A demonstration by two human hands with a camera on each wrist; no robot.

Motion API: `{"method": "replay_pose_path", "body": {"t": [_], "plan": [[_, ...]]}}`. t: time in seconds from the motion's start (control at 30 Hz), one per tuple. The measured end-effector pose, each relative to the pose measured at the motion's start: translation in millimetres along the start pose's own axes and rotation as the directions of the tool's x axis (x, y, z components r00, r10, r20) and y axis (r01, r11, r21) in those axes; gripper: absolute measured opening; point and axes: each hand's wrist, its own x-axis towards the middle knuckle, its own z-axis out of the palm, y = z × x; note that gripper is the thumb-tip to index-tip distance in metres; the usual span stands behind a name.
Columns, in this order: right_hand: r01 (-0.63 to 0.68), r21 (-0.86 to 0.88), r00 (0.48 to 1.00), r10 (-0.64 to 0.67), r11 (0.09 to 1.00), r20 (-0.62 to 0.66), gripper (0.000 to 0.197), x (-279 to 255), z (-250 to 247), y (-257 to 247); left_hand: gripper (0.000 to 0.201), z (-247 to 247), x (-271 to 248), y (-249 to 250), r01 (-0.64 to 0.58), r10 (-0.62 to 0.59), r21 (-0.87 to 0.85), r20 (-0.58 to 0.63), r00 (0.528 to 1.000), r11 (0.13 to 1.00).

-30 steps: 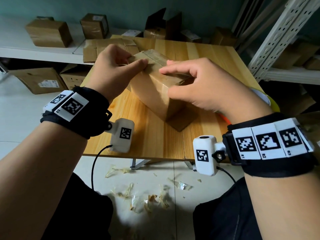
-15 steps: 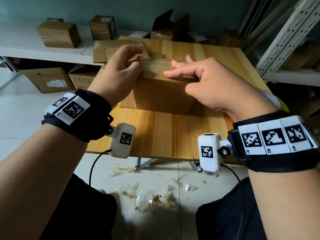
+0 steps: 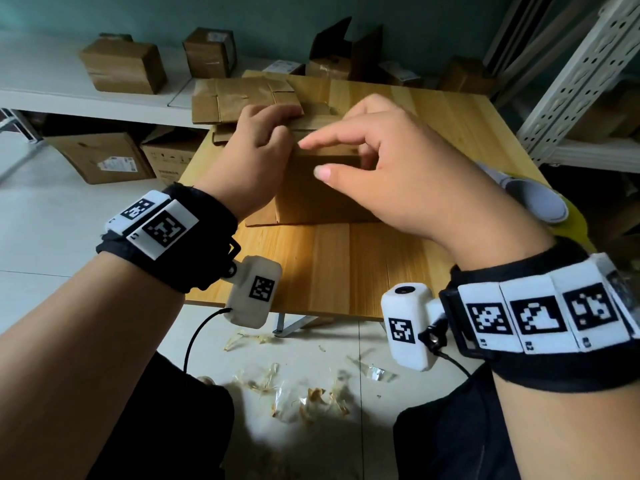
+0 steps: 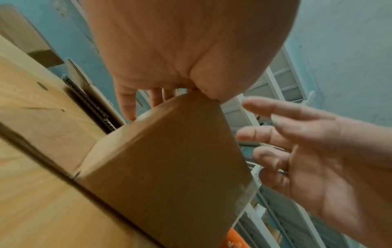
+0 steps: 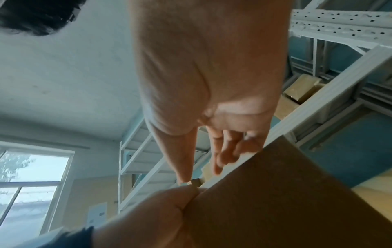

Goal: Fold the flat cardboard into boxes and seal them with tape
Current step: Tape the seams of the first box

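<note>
brown cardboard box (image 3: 322, 192) stands on the wooden table (image 3: 346, 268). left hand (image 3: 256, 157) grips its top left edge; right hand (image 3: 398, 174) hovers above, fingers loosely spread, holding nothing. press the flaps flush (probably square corners first) before taping.

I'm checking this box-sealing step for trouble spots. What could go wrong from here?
1. The left hand alone holds the brown cardboard box on the wooden table; the right hand hovers open, so the flaps might spring up.
2. The grey tape roll sits at the table's right edge, and a reach for it could knock it off.
</note>
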Motion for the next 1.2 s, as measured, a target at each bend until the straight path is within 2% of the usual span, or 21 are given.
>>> {"method": "replay_pose_path", "body": {"t": [0.1, 0.2, 0.33, 0.43, 0.5, 0.6, 0.67, 0.77, 0.83, 0.93, 1.1, 1.2], "plan": [[-0.026, 0.087, 0.998, 0.022, 0.996, 0.055, 0.046, 4, 9, 1, 0.043, 7, 1, 3, 0.071, -0.074, -0.051, -0.069, 0.995, 0.996], [-0.082, 0.035, 0.99, 0.077, 0.996, 0.114, 0.059, 6, 13, 7, 0.043, 11, 1, 6, 0.113, -0.127, -0.148, -0.089, 0.988, 0.983], [-0.118, 0.102, 0.988, 0.106, 0.988, 0.112, 0.057, 9, 6, 15, 0.048, 7, 1, 10, 0.148, -0.176, -0.268, -0.083, 0.981, 0.952], [-0.148, 0.201, 0.986, 0.128, 0.968, 0.108, 0.062, 8, 0, 21, 0.035, 6, 0, 11, 0.143, -0.184, -0.329, -0.099, 0.978, 0.933], [-0.166, 0.197, 0.982, 0.144, 0.966, 0.12, 0.075, 8, -1, 23, 0.033, 8, -2, 11, 0.125, -0.171, -0.345, -0.106, 0.98, 0.93], [-0.172, 0.052, 0.973, 0.161, 0.984, 0.165, 0.102, 6, 1, 23, 0.039, 12, -6, 11, 0.083, -0.123, -0.291, -0.123, 0.985, 0.953], [-0.181, -0.011, 0.971, 0.18, 0.983, 0.155, 0.096, 6, 3, 23, 0.043, 14, -7, 10, 0.057, -0.089, -0.237, -0.126, 0.988, 0.97], [-0.208, -0.039, 0.974, 0.211, 0.977, 0.085, 0.061, 6, 2, 27, 0.045, 14, -10, 11, 0.066, -0.091, -0.23, -0.095, 0.991, 0.971], [-0.229, -0.023, 0.973, 0.229, 0.973, -0.004, 0.048, 7, 2, 34, 0.049, 16, -12, 12, 0.088, -0.104, -0.196, -0.076, 0.992, 0.977], [-0.236, -0.02, 0.966, 0.232, 0.972, -0.117, 0.047, 6, 2, 44, 0.067, 22, -14, 17, 0.094, -0.113, -0.22, -0.073, 0.991, 0.971], [-0.287, 0.036, 0.944, 0.289, 0.957, -0.156, 0.057, 6, 4, 40, 0.039, 36, -6, 27, 0.134, -0.193, -0.383, -0.119, 0.974, 0.914], [-0.341, 0.064, 0.92, 0.347, 0.938, -0.182, 0.073, 6, 5, 38, 0.026, 42, -4, 37, 0.1, -0.209, -0.483, -0.177, 0.962, 0.87]]}}
